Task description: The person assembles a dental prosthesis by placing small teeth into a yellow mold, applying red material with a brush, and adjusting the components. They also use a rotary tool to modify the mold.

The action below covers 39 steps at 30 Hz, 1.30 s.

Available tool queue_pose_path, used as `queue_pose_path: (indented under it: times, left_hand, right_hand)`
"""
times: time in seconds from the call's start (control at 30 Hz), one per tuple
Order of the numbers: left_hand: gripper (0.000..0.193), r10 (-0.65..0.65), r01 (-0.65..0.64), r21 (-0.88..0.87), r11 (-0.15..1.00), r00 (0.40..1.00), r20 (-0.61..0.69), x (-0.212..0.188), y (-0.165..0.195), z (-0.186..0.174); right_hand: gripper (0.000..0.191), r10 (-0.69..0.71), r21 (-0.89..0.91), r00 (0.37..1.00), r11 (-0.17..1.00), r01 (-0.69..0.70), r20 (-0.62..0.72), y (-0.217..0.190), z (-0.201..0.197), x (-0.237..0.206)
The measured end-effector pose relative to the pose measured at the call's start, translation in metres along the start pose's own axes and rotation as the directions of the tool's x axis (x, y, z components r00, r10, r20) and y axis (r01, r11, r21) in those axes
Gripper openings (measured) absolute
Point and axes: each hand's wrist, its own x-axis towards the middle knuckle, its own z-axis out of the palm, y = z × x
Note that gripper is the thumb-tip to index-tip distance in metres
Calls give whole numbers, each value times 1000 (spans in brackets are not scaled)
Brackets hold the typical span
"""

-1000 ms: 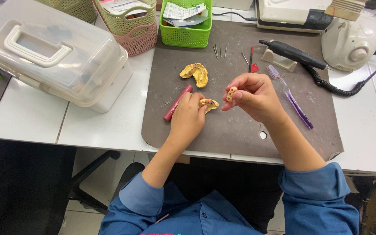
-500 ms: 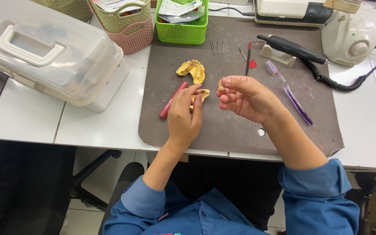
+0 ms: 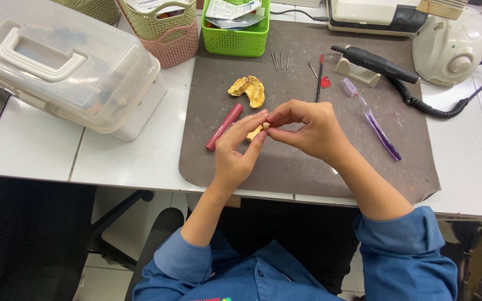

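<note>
A small yellow dental cast piece [image 3: 256, 132] is held over the middle of the dark work mat [image 3: 308, 167], pinched between both hands. The left hand [image 3: 236, 153] is curled narrow around it from below, thumb and forefinger closed on the piece; the right hand [image 3: 308, 128] is brought in from the right, its fingertips closed tight against the same spot — whether something separate is gripped there cannot be told, since the fingers hide it.

A second yellow dental cast [image 3: 249, 90] is left lying on the mat just beyond the hands, untouched, with a red pen-like stick [image 3: 224, 126] beside it to the left. Farther off, several thin metal pins [image 3: 280, 60] and a slim red-tipped tool [image 3: 319, 78] are laid out unused. To the right, a purple toothbrush [image 3: 372, 119] rests on the mat, and a black rotary handpiece [image 3: 376, 62] is parked on its stand, cabled to a white motor unit [image 3: 447, 42].

Judged from this — one cast in hand, the other set aside, the handpiece docked — the handwork appears to be under way on one piece only, with power finishing not begun.
</note>
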Motion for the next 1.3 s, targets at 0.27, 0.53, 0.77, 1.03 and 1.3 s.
queue_pose_path:
  times: [0.27, 0.53, 0.77, 1.03, 1.3]
  left_hand:
    - [31, 114, -104, 154, 983, 992, -57, -3, 2, 1]
    - [30, 139, -132, 120, 984, 988, -59, -8, 3, 2]
    - [19, 153, -133, 346, 929, 988, -31, -15, 1, 3]
    - [15, 148, -124, 370, 921, 988, -38, -18, 0, 8]
    - [13, 151, -194, 355, 914, 978, 146, -12, 16, 15]
  right_hand:
    - [32, -75, 41, 995, 997, 72, 59, 1, -2, -2]
    - [35, -14, 37, 992, 999, 10, 125, -7, 0, -4]
    - [35, 124, 270, 923, 935, -232, 365, -12, -18, -1]
    - [16, 282, 85, 936, 948, -305, 212, -3, -46, -4]
    - [16, -8, -629, 955, 754, -188, -295, 36, -139, -15]
